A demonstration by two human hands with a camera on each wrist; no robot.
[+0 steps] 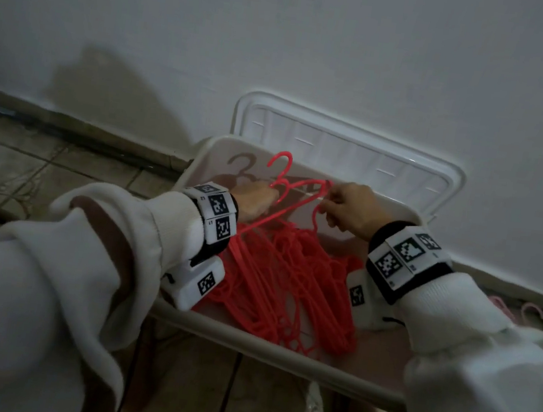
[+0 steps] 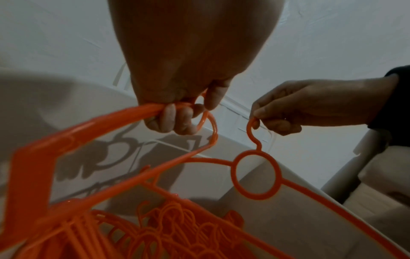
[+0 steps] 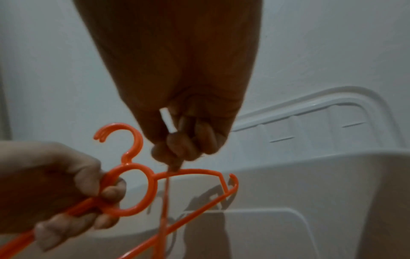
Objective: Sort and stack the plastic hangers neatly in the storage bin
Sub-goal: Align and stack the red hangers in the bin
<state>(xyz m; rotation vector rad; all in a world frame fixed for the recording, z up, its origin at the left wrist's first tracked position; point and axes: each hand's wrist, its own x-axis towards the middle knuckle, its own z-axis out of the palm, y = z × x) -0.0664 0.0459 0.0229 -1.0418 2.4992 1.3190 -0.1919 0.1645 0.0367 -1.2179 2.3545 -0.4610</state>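
A pale storage bin (image 1: pixel 278 357) stands on the floor against the wall, with a loose pile of orange-red plastic hangers (image 1: pixel 287 284) inside. Above its far end my left hand (image 1: pixel 257 200) grips a small bundle of hangers (image 1: pixel 281 176) just below their rings, hooks pointing up. In the left wrist view its fingers (image 2: pixel 177 121) curl round the bundle's shoulders (image 2: pixel 88 126). My right hand (image 1: pixel 345 212) pinches the hook of a single hanger (image 2: pixel 254 175) that hangs down into the bin beside the bundle. The right wrist view shows that hanger (image 3: pixel 165 201) edge-on under the curled fingers (image 3: pixel 177 149).
The bin's white lid (image 1: pixel 357 148) leans against the wall behind it. Pink hangers (image 1: pixel 526 308) lie on the floor to the bin's right. A dark cable (image 1: pixel 232 390) runs over the tiled floor in front. The wall stands close behind the bin.
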